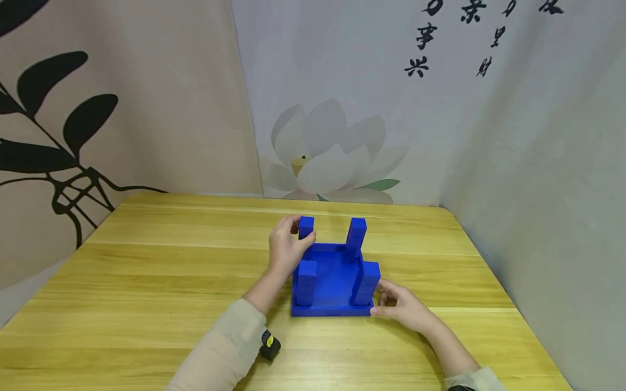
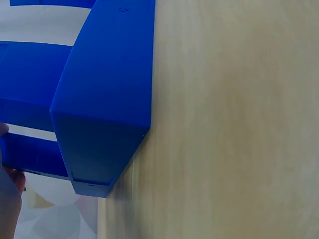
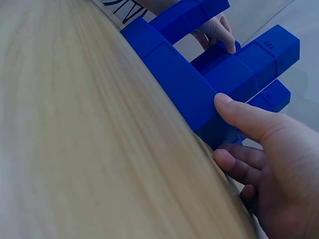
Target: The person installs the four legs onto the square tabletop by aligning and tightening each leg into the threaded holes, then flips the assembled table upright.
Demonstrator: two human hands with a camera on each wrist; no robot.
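Observation:
A blue plastic square tray (image 1: 332, 312) with raised sides sits on the table, a blue block post standing at each corner. My left hand (image 1: 285, 247) pinches the far left post (image 1: 306, 224) between thumb and fingers. At the near right corner, the thumb of my right hand (image 1: 403, 308) lies against the tray's wall, and its curled fingers hold the side, below the near right post (image 1: 367, 282). In the right wrist view that thumb presses beside the corner of the blue wall (image 3: 174, 84). The far right post (image 1: 356, 239) and near left post (image 1: 306, 285) are untouched.
The wooden table (image 1: 171, 282) extends around the tray on all sides. A fabric backdrop (image 1: 337, 70) with a printed lotus and dark characters hangs behind it. A small black device (image 1: 270, 346) is at the left sleeve.

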